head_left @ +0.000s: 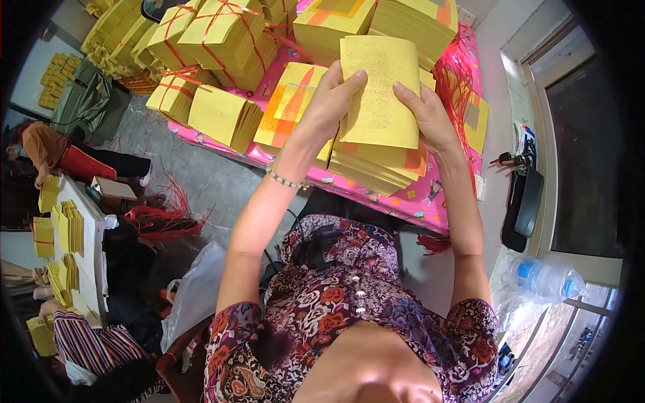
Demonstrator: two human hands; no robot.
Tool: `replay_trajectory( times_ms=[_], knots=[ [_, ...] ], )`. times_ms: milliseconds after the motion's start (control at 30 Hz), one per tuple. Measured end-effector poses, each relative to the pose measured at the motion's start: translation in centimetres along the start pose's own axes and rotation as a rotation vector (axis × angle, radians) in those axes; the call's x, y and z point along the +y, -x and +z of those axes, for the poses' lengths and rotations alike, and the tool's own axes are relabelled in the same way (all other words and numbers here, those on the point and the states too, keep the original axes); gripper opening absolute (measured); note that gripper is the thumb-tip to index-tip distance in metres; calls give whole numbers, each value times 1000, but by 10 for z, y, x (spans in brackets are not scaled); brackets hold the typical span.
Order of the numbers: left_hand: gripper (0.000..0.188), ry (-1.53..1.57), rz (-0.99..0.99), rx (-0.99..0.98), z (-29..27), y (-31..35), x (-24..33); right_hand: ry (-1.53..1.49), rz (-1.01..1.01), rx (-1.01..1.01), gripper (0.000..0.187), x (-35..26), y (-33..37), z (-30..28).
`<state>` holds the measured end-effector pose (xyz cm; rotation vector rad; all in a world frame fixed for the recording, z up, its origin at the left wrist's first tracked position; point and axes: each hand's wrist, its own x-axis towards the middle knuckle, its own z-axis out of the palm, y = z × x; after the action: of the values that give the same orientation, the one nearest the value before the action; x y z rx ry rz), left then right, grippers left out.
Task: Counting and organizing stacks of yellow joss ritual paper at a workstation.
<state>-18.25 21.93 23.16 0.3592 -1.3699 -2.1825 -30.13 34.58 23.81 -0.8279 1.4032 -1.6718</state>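
Observation:
My left hand (pixel 334 99) and my right hand (pixel 428 117) hold a yellow sheet of paper (pixel 379 94) between them. It is slightly curved, and whether it is one sheet or several together I cannot tell. Both thumbs press on its front face, while most of the other fingers are hidden behind it. Just beneath is a thick stack of yellow paper (pixel 369 169), partly covered by the held paper. Left of that lies another stack with orange and gold patches (pixel 285 111). A plain yellow stack (pixel 218 115) stands farther left.
Red-tied paper bundles (pixel 222 40) crowd the far side of the pink-covered table (pixel 426 211). Red strings (pixel 453 84) hang at its right. Plastic bottles (pixel 541 279) lie at right. A white plastic bag (pixel 198 289) sits at left. Other people work at a white table (pixel 93 235).

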Motion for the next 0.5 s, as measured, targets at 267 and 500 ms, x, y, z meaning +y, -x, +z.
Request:
replay_trajectory(
  times_ms=[267,500],
  knots=[
    [36,-127,249,-42,-1,1,-7,-55,-7,38,42,-1,0,-1],
    [30,-277,527,-102,7,22,-18,212,-394,82,42,19,29,-15]
  ],
)
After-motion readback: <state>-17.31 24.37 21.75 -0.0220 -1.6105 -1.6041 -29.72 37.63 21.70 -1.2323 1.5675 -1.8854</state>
